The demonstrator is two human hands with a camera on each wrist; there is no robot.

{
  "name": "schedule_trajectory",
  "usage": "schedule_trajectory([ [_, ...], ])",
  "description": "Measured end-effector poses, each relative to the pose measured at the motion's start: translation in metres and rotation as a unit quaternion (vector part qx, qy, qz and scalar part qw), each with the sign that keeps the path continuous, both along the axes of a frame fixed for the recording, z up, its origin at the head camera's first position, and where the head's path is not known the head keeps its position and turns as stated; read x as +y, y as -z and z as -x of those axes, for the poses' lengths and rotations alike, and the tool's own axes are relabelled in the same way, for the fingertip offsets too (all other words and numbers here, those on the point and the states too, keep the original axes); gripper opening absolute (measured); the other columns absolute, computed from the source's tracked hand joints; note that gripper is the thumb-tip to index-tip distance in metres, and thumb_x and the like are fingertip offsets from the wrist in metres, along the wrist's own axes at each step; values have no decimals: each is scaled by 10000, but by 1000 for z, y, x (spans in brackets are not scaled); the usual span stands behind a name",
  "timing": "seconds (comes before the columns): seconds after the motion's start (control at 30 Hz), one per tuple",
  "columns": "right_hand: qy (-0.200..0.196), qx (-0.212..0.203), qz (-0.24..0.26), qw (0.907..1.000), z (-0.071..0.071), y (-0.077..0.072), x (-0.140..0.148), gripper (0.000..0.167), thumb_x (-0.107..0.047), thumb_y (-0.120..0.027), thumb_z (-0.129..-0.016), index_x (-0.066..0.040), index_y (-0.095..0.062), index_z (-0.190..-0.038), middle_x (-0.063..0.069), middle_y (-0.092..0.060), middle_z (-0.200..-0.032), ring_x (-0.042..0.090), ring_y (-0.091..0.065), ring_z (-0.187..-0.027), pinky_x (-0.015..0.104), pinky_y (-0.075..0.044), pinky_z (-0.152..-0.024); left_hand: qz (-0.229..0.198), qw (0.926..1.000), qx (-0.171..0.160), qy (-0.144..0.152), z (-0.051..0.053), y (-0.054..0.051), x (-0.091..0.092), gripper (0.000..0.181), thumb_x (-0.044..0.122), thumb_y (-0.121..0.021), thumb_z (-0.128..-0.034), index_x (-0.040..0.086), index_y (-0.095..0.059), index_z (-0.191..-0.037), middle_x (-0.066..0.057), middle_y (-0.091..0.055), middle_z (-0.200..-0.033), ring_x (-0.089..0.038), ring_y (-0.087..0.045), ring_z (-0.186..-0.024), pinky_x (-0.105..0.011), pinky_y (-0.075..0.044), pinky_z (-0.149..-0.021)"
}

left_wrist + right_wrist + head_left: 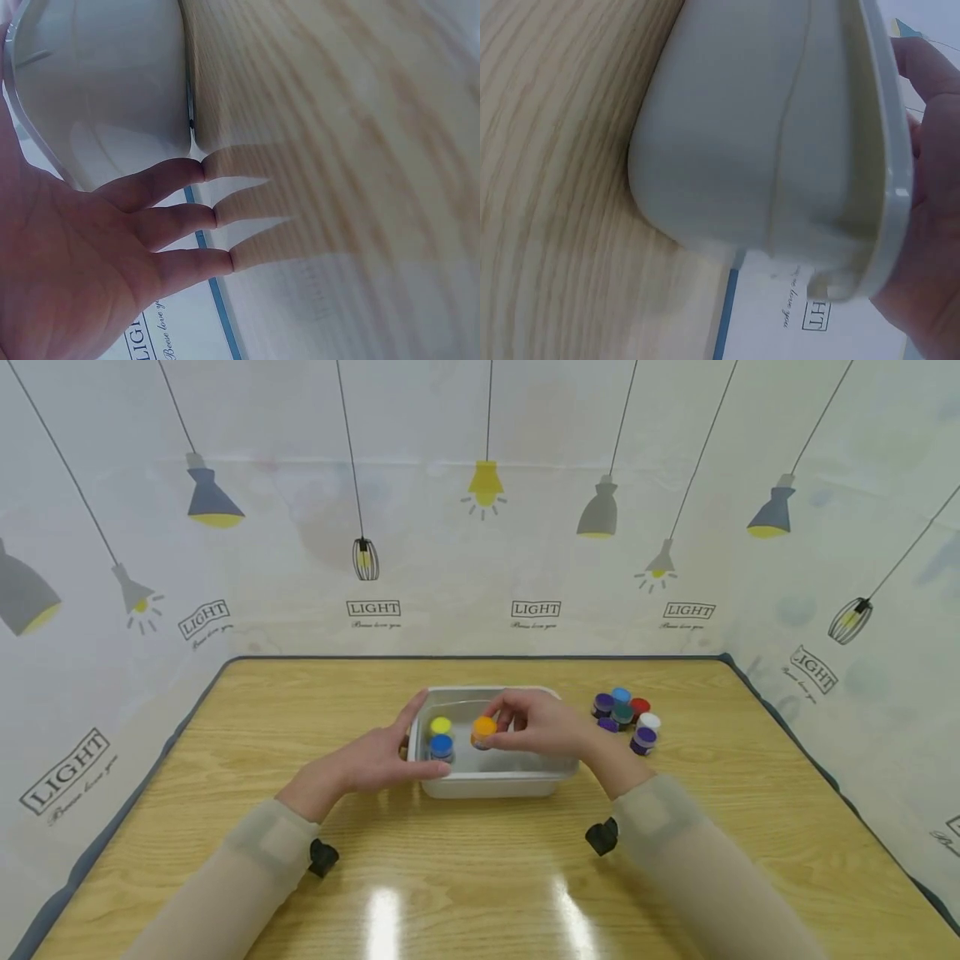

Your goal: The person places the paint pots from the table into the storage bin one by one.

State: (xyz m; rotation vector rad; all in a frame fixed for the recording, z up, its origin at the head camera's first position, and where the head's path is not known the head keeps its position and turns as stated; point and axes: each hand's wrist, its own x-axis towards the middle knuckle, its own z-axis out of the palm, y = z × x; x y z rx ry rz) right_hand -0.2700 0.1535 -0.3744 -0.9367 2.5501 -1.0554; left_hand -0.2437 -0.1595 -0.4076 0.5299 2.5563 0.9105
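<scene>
A white plastic bin (491, 787) stands on the table, and inside its left end are a yellow-lidded paint jar (440, 727) and a blue-lidded paint jar (442, 747). My right hand (542, 722) pinches an orange-lidded paint jar (484, 727) between thumb and fingers, within the bin's rim. Against the bin's left end lies my left hand (378, 758), thumb along the front rim and fingers spread. In the left wrist view, three straight fingers of that hand (67, 255) reach down to the tabletop beside the bin. The bin's wall (727, 135) hides the held jar from the right wrist view.
Right of the bin, several paint jars stand close together, among them a red-lidded jar (640, 707), a white-lidded jar (648, 722) and a purple-lidded jar (643, 741). Lamp-printed sheeting (442, 560) surrounds the wooden table (480, 860) at the back and sides.
</scene>
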Motion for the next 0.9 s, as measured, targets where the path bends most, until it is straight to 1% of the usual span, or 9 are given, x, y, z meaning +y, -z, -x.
schedule_trajectory([
  [0.13,-124,-215,-44,9997,2,4,-11,274,-309,-842,-989,-194,-737,-1215,-4,-720,-986,197,-644,-863,320,-573,-812,10,10000,53,8,0,-1,1,1261,793,-707,-921,362,126,-1763,-281,-542,-1621,-365,-648,-1357,-614,-482,-1170],
  [0.3,-204,-413,-299,9985,4,5,-26,290,-352,-852,-972,-241,-731,-1210,-32,-726,-1014,196,-661,-915,332,-581,-850,46,10000,69,6,-1,-2,1,1263,802,-704,-917,359,120,-1765,-276,-575,-1589,-323,-675,-1279,-581,-511,-1129],
  [0.43,-356,-359,-395,9979,5,7,-36,305,-362,-842,-978,-225,-729,-1226,-33,-731,-1024,166,-664,-918,317,-579,-856,36,10000,59,7,-1,-2,1,1258,802,-705,-916,365,114,-1765,-271,-594,-1568,-303,-682,-1225,-550,-526,-1093],
  [0.53,-404,-346,-344,9980,7,10,-41,313,-354,-833,-984,-204,-727,-1238,-25,-733,-1023,157,-665,-915,304,-578,-858,64,10000,65,9,-1,-2,1,1258,812,-698,-913,370,117,-1763,-271,-592,-1569,-300,-684,-1209,-546,-529,-1088],
  [0.6,-381,-386,-295,9981,7,12,-44,308,-342,-833,-985,-206,-726,-1239,-25,-734,-1020,161,-669,-915,304,-578,-859,74,10000,60,26,-1,-2,1,1259,819,-690,-913,369,123,-1762,-277,-579,-1581,-312,-681,-1228,-559,-525,-1100],
  [0.73,-289,-626,-203,9974,7,17,-45,285,-331,-838,-987,-217,-722,-1221,-21,-728,-1019,169,-658,-913,308,-571,-829,86,10000,12,2,-2,-1,1,1256,832,-689,-904,399,126,-1756,-268,-554,-1611,-327,-670,-1285,-570,-511,-1134],
  [0.9,-250,-903,-37,9956,7,21,-44,258,-287,-834,-992,-203,-730,-1213,5,-723,-1010,174,-644,-884,301,-555,-778,144,9999,58,-28,0,0,1,1253,847,-680,-898,410,123,-1754,-265,-565,-1600,-318,-677,-1259,-559,-520,-1124],
])
